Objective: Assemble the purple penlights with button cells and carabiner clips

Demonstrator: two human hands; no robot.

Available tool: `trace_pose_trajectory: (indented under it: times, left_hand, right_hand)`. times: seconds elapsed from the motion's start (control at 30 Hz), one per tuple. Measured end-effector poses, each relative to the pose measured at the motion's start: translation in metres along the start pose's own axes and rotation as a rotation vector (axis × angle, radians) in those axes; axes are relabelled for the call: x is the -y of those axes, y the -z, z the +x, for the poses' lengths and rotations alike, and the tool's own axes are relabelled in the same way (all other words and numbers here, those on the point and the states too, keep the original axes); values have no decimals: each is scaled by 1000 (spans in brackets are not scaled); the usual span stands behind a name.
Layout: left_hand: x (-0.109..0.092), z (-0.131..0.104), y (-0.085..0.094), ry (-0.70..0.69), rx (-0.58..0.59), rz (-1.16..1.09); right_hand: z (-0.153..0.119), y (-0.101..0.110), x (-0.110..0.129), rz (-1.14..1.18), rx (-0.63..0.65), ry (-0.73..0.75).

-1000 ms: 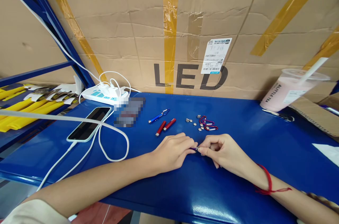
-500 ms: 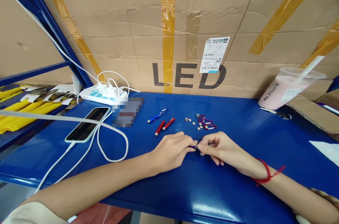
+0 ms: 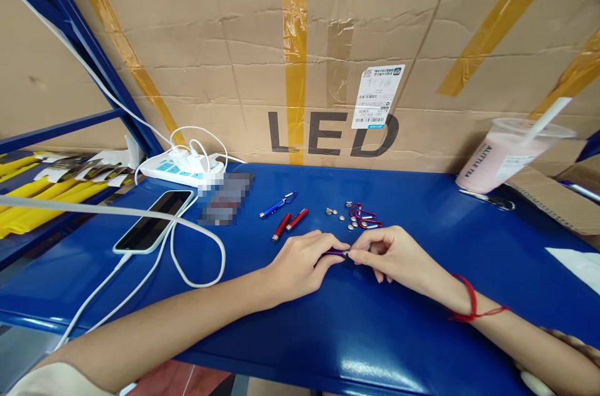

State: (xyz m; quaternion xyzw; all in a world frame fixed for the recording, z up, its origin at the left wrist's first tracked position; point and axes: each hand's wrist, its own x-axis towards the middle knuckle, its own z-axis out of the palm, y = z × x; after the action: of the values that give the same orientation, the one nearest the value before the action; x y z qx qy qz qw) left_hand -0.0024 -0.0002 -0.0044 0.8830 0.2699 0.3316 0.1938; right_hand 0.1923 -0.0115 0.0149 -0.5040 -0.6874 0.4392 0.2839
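A small purple flashlight (image 3: 334,252) lies level between my hands, just above the blue table. My left hand (image 3: 297,263) is closed round its body, while the thumb and fingers of my right hand (image 3: 396,252) pinch its silvery right end. What exactly the right fingertips cover is hidden. Beyond my left hand are two red flashlight tubes (image 3: 296,220) and a blue flashlight (image 3: 272,208) with a clip. Past my right hand lie red and purple carabiner clips (image 3: 367,220), among several small silver round pieces (image 3: 342,218), perhaps button cells or caps.
A phone (image 3: 154,221) with white cables and a power strip (image 3: 182,168) occupy the left side. A blurred dark object (image 3: 227,199) lies beside them. At the back right stands a drink cup (image 3: 501,158) with keys (image 3: 492,200) by it. A large carton (image 3: 234,71) forms the back.
More of the purple flashlight's body shows between my hands. The right fingers have shifted slightly at its end, and the view has moved a little.
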Motion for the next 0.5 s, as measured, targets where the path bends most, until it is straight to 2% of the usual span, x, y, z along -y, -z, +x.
trace_pose_trajectory:
  times: [0.13, 0.27, 0.4, 0.5]
  left_hand:
    - [-2, -1, 1, 90, 50, -56]
    - [-2, -2, 1, 86, 51, -94]
    - [-4, 0, 2, 67, 71, -111]
    - [-5, 2, 3, 63, 83, -104]
  right_hand:
    - [-2, 5, -3, -255, -95, 304]
    - [-6, 8, -5, -446, -173, 603]
    - [-6, 11, -5, -600, -194, 779]
    - [-4, 12, -5, -691, -188, 829]
